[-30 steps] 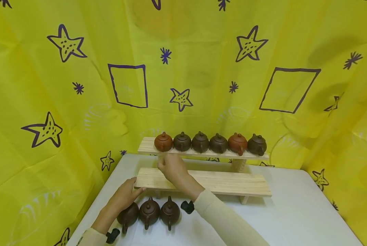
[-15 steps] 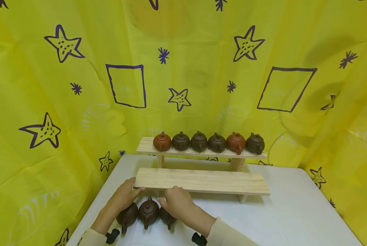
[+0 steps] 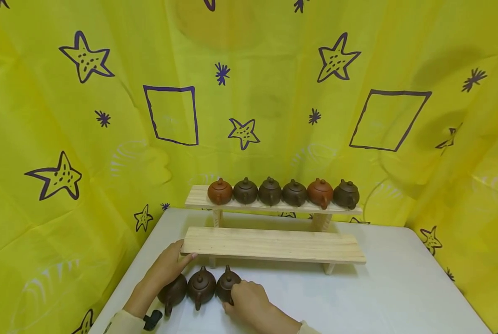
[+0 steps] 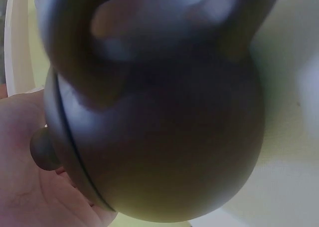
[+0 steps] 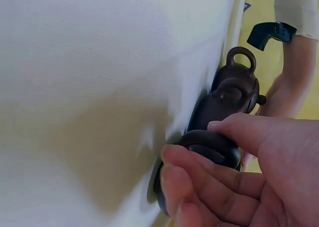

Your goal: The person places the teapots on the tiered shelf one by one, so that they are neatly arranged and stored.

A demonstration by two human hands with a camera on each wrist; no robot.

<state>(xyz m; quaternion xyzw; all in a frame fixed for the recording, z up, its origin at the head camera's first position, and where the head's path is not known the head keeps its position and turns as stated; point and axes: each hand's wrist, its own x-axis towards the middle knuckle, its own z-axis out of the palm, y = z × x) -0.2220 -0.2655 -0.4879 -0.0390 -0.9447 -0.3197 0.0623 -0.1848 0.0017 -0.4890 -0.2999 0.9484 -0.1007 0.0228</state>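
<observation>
Three dark brown teapots stand in a row on the white table in front of the wooden rack. My right hand (image 3: 252, 300) is at the right-hand teapot (image 3: 227, 279); the right wrist view shows thumb and fingers around its looped handle (image 5: 219, 141). At the lower shelf's (image 3: 274, 244) left end, my left hand (image 3: 169, 263) holds the board, its thumb along the front edge. Below that hand is the left-hand teapot (image 3: 174, 290), large in the left wrist view with its lid knob (image 4: 44, 149) near the palm. The middle teapot (image 3: 201, 286) stands between the two.
On the upper shelf (image 3: 196, 197) several small teapots stand side by side, reddish ones (image 3: 220, 192) among dark ones (image 3: 270, 192). The white table (image 3: 391, 287) extends right of the rack. A yellow patterned curtain (image 3: 274, 55) surrounds the table.
My right hand has come down from beneath the upper shelf, past the lower shelf, to the right-hand teapot and now holds its handle. The left hand stays at the shelf end.
</observation>
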